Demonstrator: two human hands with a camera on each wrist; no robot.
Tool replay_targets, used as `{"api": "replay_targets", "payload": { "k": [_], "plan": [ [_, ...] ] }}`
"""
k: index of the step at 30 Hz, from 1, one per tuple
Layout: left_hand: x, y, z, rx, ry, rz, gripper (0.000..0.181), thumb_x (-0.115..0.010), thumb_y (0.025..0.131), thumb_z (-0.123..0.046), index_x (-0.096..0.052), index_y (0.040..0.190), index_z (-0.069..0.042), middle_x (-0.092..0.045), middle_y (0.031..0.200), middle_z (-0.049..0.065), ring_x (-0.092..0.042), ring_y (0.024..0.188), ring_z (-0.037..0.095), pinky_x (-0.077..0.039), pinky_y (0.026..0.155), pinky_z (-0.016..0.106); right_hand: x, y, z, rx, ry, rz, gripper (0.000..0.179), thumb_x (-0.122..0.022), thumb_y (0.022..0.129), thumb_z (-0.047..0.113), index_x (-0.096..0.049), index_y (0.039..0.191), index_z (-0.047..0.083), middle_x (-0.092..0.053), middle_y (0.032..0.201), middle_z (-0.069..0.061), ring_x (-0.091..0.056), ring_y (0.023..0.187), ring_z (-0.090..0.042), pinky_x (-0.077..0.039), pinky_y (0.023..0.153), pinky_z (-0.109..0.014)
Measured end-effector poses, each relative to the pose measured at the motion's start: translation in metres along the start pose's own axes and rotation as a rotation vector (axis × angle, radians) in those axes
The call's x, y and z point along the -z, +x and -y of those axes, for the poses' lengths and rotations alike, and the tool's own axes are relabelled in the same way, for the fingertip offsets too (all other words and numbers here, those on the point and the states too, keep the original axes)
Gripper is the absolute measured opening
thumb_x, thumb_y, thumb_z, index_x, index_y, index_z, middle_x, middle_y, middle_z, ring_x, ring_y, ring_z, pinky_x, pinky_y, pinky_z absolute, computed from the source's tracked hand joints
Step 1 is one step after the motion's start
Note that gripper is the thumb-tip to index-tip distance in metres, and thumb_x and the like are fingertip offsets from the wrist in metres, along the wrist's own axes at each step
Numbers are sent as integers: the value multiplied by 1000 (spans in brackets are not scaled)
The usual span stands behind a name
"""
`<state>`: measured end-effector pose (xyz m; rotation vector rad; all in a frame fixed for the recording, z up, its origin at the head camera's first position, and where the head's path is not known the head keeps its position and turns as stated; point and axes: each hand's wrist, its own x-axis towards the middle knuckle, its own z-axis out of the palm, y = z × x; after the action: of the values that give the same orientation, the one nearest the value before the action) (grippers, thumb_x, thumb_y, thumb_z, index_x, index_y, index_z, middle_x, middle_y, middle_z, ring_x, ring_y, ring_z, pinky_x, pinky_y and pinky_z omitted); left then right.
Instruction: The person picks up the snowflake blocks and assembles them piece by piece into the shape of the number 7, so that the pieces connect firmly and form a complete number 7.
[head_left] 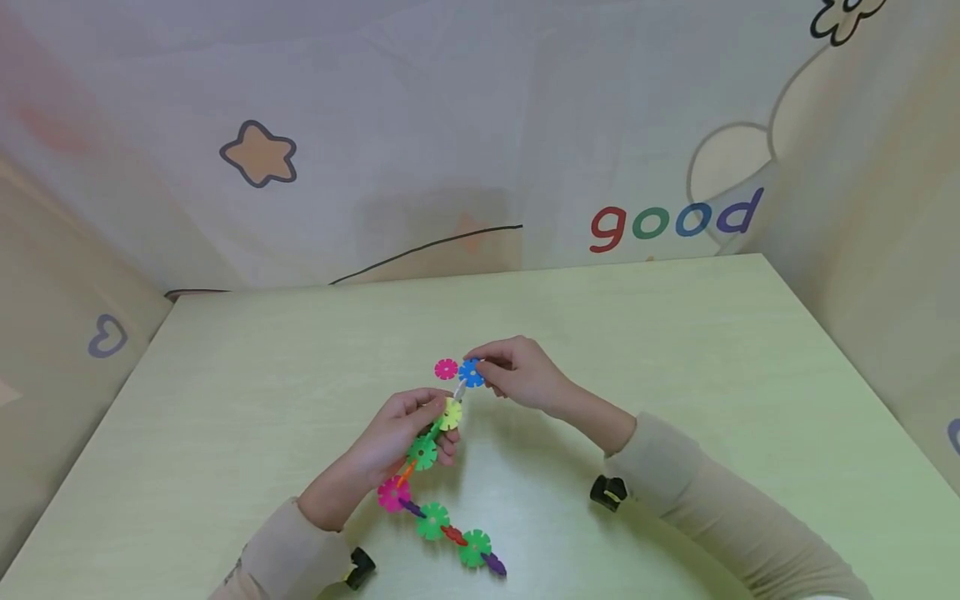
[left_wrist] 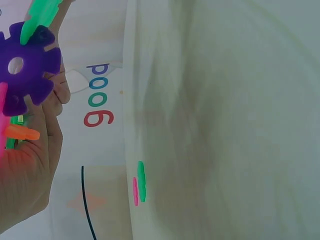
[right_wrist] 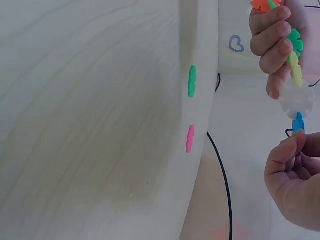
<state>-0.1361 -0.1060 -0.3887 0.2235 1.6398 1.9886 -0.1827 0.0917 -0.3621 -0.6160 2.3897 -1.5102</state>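
Observation:
A chain of slotted, flower-shaped plastic discs hangs from my left hand (head_left: pixel 401 429), which grips it around the yellow disc (head_left: pixel 451 414) and a green disc (head_left: pixel 423 452). Below trail a pink disc (head_left: pixel 393 494), a purple disc (left_wrist: pixel 30 65), and more green, red and purple ones. Above the yellow disc, a translucent white disc (right_wrist: pixel 297 98) sticks up from the chain. My right hand (head_left: pixel 525 372) pinches a blue disc (head_left: pixel 472 372) between thumb and fingers; its edge meets the white disc. How deep the slots engage cannot be told.
On the pale wooden table (head_left: pixel 675 333) lie a loose pink disc (right_wrist: pixel 190 139) and a loose green disc (right_wrist: pixel 192 81), near each other. A printed cloth backdrop (head_left: pixel 420 125) stands along the far edge. Black clips (head_left: pixel 608 492) show by both sleeves.

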Motion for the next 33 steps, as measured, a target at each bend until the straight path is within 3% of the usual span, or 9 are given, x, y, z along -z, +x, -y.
{"api": "replay_targets", "payload": {
  "k": [5,16,23,33],
  "plan": [
    [-1,2,0,3,45,-6,48,-50,94,-20,-41,121,18,-59,69,5,-59,58,13,-55,61,30,-2,1,-3,47,-31,-12,22,-54,90,5,-63,108,-3,-57,68,-5,-48,55,-14,-42,48,-23],
    [-4,5,2,-89,161,-33,43,-52,93,-16,-48,112,22,-60,64,4,-57,54,10,-54,61,27,-4,-2,-2,158,-77,-18,20,-53,90,2,-64,106,-3,-56,68,-2,-45,53,-12,-38,45,-21],
    [-3,4,0,-115,186,-38,40,-51,92,-12,-50,111,23,-60,63,3,-56,53,9,-54,61,26,-9,-3,-1,131,-7,-30,23,-53,89,-1,-64,109,-4,-61,73,-12,-45,54,-12,-36,45,-18],
    [-5,4,-1,-170,204,-22,43,-53,91,-16,-51,109,23,-62,65,2,-58,54,8,-54,59,25,-9,-6,-1,126,44,-28,23,-53,89,-1,-64,110,-3,-54,65,-2,-43,54,-12,-36,45,-19]
  ]
}}
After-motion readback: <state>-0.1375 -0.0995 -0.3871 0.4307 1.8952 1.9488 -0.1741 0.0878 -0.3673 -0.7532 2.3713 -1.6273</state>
